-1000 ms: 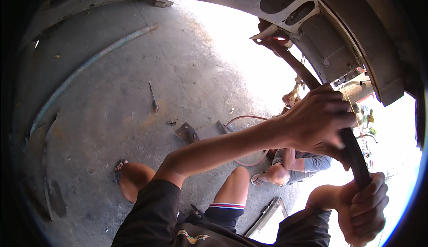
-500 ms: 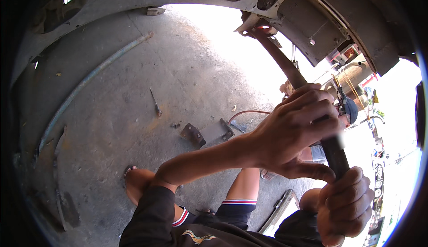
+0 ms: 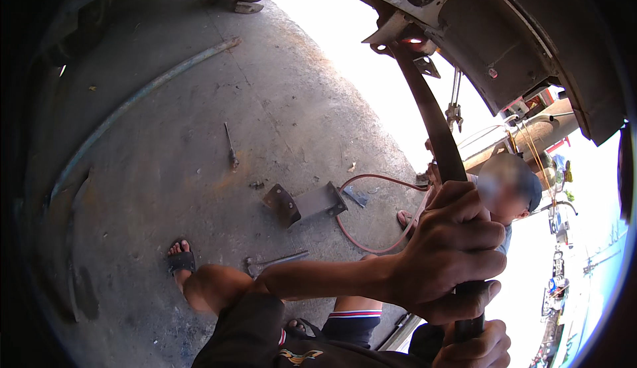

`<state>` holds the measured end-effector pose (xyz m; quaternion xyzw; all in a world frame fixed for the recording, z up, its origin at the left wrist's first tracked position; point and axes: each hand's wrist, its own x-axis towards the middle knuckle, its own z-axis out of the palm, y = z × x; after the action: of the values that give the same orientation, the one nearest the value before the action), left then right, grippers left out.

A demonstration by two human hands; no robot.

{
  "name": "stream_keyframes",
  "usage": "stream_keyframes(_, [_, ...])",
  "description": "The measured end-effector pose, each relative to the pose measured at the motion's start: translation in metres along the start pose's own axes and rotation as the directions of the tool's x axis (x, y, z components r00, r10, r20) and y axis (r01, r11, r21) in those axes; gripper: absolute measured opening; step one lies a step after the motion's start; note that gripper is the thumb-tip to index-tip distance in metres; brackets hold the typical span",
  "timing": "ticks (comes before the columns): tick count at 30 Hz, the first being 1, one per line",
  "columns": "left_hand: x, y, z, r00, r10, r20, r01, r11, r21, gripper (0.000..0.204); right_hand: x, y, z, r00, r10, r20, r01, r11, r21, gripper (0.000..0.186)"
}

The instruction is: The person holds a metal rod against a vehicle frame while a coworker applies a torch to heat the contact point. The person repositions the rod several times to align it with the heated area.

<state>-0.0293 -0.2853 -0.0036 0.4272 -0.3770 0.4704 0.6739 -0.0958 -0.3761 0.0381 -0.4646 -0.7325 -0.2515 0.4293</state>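
The left hand (image 3: 446, 252) is clamped around a long dark bar (image 3: 431, 119); the right hand (image 3: 476, 348) closes on the same bar just below it, at the near right edge; stacked this way, both grips seem set to lever it. The bar rises to a metal bracket (image 3: 398, 33) under a vehicle body (image 3: 504, 36) at the far right. Another person (image 3: 507, 189) crouches behind the bar. On the concrete floor (image 3: 166, 136) to the left lie a steel plate (image 3: 305, 203), a red hose (image 3: 371, 181), a hammer (image 3: 275, 262) and a curved pipe (image 3: 139, 96); a sandalled foot (image 3: 179, 256) rests near.
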Motion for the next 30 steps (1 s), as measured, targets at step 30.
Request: stream_keyframes(30, [0.028,-0.082,-0.070,0.954,-0.215,0.208,0.219,0.976,0.004,0.037,0.035,0.024,0.016,0.973,-0.101,-0.209,0.056,0.976,-0.211,0.042])
